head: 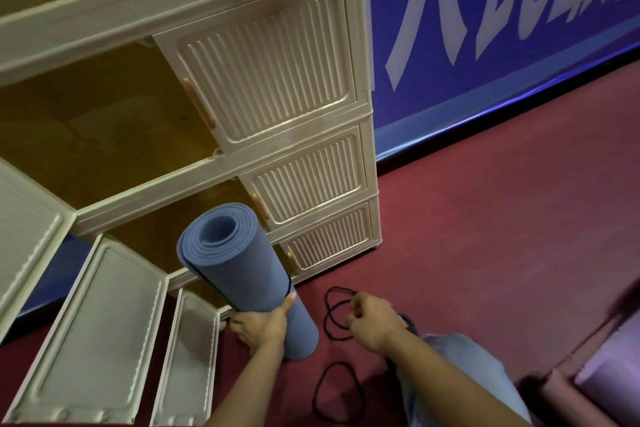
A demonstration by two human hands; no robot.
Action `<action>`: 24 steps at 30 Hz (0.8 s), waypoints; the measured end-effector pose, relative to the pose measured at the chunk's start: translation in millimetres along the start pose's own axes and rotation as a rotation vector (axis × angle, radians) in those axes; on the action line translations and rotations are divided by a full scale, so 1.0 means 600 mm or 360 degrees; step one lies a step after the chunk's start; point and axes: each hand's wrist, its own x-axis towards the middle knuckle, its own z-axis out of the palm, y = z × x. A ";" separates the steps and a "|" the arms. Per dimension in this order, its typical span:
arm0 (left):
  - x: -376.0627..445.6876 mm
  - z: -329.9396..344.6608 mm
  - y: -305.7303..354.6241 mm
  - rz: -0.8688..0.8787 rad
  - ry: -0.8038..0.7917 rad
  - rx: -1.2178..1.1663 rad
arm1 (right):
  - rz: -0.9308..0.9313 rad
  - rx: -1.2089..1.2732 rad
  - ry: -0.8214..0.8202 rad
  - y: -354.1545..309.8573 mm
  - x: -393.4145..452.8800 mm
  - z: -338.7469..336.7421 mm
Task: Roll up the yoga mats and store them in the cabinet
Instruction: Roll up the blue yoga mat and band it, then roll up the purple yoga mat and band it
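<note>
A rolled blue yoga mat (239, 263) stands upright on the red floor in front of the cream cabinet (270, 73). My left hand (261, 322) grips the roll round its lower part. My right hand (372, 321) pinches a thin black elastic cord (334, 305) just right of the mat. A second black cord loop (334, 392) lies on the floor nearer to me. The left-side cabinet doors (93, 329) hang open, showing empty yellowish compartments; the right-side doors are closed.
A blue banner with white lettering (485, 28) covers the wall to the right of the cabinet. A pinkish-purple mat (595, 381) lies at the bottom right corner. My knee in light trousers (460, 367) is below my right arm. Red floor stretches to the right.
</note>
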 end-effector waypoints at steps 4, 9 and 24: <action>-0.005 -0.019 -0.009 -0.0105 0.0002 0.0040 | 0.0004 0.0027 0.0002 0.005 -0.016 -0.006; -0.014 -0.032 -0.023 -0.0239 -0.0110 0.0216 | 0.0021 0.0031 0.0009 0.015 -0.030 -0.012; -0.355 0.063 0.193 0.0760 -0.1382 0.0626 | -0.0038 0.0211 0.0814 0.081 -0.102 -0.177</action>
